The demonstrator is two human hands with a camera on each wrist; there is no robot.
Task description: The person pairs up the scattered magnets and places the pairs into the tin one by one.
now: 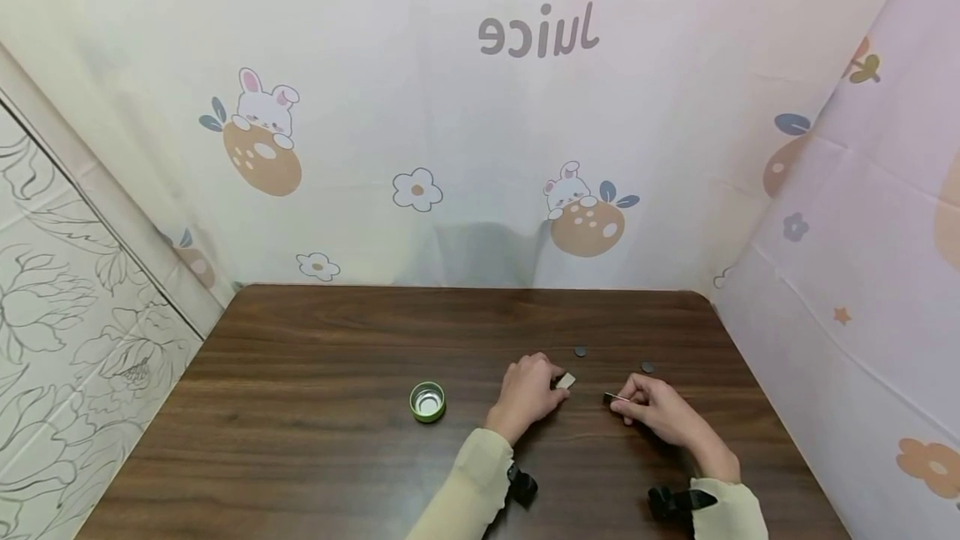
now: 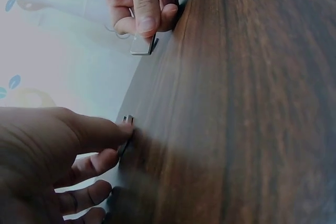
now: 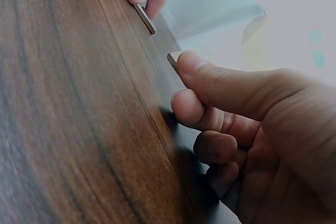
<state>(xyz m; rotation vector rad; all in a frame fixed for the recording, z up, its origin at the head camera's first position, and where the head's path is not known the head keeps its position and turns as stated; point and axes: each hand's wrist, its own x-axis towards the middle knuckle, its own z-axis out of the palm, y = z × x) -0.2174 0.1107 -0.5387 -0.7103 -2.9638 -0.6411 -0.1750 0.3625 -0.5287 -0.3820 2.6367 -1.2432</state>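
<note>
white printed cloth (image 1: 352, 90) hangs behind a brown wood-grain table (image 1: 322, 332), whose smooth-looking top should let small flat things slide easily. over its right half are two hands: the left hand (image 1: 528, 390) pinches one small bar between thumb and finger, and the right hand (image 1: 663, 413) pinches another, its spare fingers curled in beneath.

well to the left of them stands a round green tin (image 1: 427, 403), bare metal inside. it looks light and thin-walled, so a gentle hold around the side would suit it.

the left bar (image 1: 566, 381) is pale on its upper face and lies close to the wood; i cannot tell whether it touches. the right bar (image 1: 611, 398) juts from the fingertips toward it, a gap between the two. both look like metal: stiff, light enough for a pinch, hardly fragile, though the smooth faces may slip or twist. best hold is thumb on one broad face, finger on the other, near one end.

smallest are two grey discs, one (image 1: 580, 352) beyond the left bar, the other (image 1: 647, 367) just beyond the right hand. lying so flat, they probably need a fingernail under the rim.
</note>
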